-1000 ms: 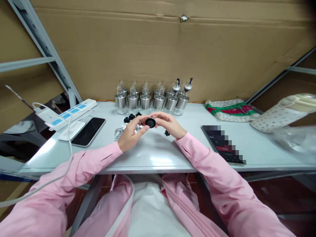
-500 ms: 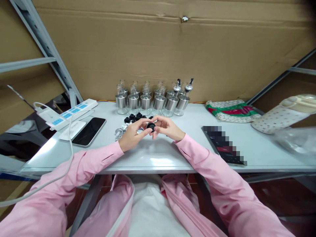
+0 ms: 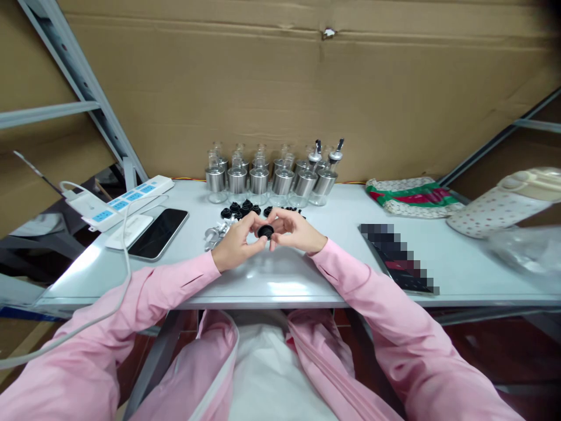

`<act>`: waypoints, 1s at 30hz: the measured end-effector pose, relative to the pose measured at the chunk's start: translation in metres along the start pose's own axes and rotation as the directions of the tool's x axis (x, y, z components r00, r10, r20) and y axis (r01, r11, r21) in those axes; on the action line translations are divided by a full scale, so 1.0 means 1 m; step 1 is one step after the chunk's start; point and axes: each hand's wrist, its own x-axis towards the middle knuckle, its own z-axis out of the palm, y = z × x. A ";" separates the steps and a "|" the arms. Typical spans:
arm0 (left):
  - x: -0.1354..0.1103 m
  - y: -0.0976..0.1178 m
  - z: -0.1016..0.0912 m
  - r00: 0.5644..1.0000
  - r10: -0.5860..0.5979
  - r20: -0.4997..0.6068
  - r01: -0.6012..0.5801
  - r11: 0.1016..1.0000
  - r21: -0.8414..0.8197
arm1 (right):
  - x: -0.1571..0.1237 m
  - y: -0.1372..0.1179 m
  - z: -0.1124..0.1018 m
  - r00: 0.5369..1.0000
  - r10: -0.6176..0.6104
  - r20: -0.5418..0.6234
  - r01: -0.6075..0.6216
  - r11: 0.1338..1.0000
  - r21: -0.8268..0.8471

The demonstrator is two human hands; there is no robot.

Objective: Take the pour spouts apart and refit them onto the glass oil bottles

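Between my two hands is a small round black bottle stopper (image 3: 265, 231), its round face turned toward me. The fingers and thumb of my left hand (image 3: 239, 241) pinch its left side. My right hand (image 3: 298, 230) grips it from the right, fingertips curled round the rim. Just beyond my hands lie several black stoppers (image 3: 245, 207) in a cluster and a row of small black pieces (image 3: 294, 210). Silvery metal caps (image 3: 214, 233) are heaped beside my left hand, partly hidden by it.
Glass bottles with steel sleeves (image 3: 259, 181) stand in two rows at the back; two carry pourers (image 3: 335, 155). A phone (image 3: 158, 234) and power strip (image 3: 131, 200) lie left. To the right are a patterned cloth bag (image 3: 409, 196), a dark pixelated item (image 3: 394, 257) and a dotted flask (image 3: 486, 204).
Both hands have shifted slightly with the black stopper, which has been turned so that its round face shows differently. More of the small black pieces behind my right hand are visible.
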 end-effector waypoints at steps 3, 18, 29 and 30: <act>0.000 0.001 0.000 1.000 0.011 0.019 -0.011 1.000 -0.001 | -0.001 -0.003 0.002 1.000 -0.006 0.001 0.006 0.999 -0.045; -0.002 -0.001 0.000 0.999 0.017 0.031 -0.017 1.000 -0.015 | -0.002 -0.003 0.003 1.000 -0.017 -0.025 0.012 0.981 -0.193; -0.005 0.000 0.002 0.997 0.082 -0.004 -0.081 0.988 0.135 | -0.002 -0.003 0.008 0.996 -0.081 -0.041 0.068 0.964 -0.257; -0.005 0.000 0.002 0.995 0.104 -0.011 -0.101 0.984 0.146 | -0.002 -0.003 0.008 0.996 -0.081 -0.039 0.069 0.966 -0.248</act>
